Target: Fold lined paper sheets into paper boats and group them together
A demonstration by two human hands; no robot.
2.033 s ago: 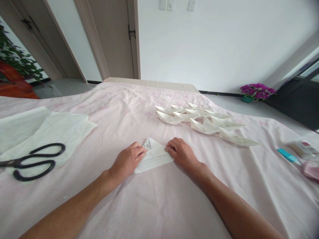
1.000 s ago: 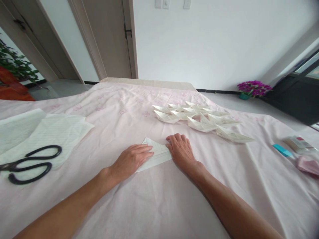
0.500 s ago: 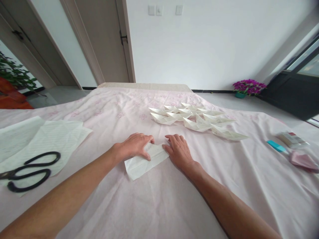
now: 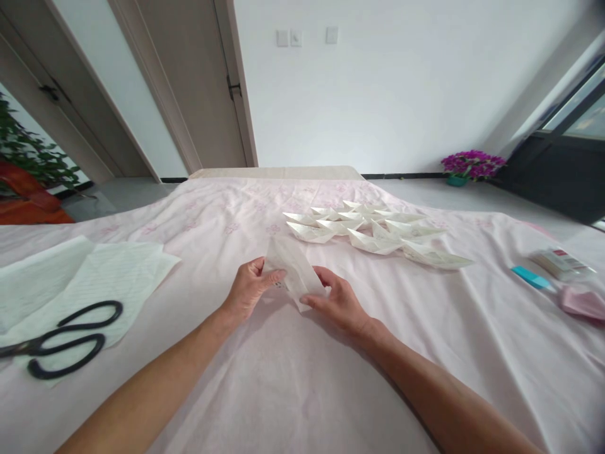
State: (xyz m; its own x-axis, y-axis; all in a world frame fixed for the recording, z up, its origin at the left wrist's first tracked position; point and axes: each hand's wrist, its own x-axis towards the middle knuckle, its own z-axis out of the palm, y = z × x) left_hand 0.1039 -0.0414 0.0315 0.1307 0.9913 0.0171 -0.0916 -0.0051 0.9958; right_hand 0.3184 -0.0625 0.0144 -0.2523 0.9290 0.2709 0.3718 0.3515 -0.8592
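Observation:
A folded piece of white paper (image 4: 293, 268) is lifted off the pink cloth (image 4: 293, 378), held between both hands. My left hand (image 4: 248, 291) pinches its left edge with thumb and fingers. My right hand (image 4: 338, 304) grips its lower right corner. Behind the hands, several finished white paper boats (image 4: 373, 232) lie in a cluster on the cloth.
Black scissors (image 4: 59, 340) rest on lined white paper sheets (image 4: 113, 274) at the left. A teal eraser-like item (image 4: 530, 277), a small packet (image 4: 560, 263) and a pink object (image 4: 583, 302) lie at the right. A door, a green plant and purple flowers stand beyond.
The folded paper lay flat under both pressing hands; both hands have since picked it up and turned it, so it now stands raised off the cloth.

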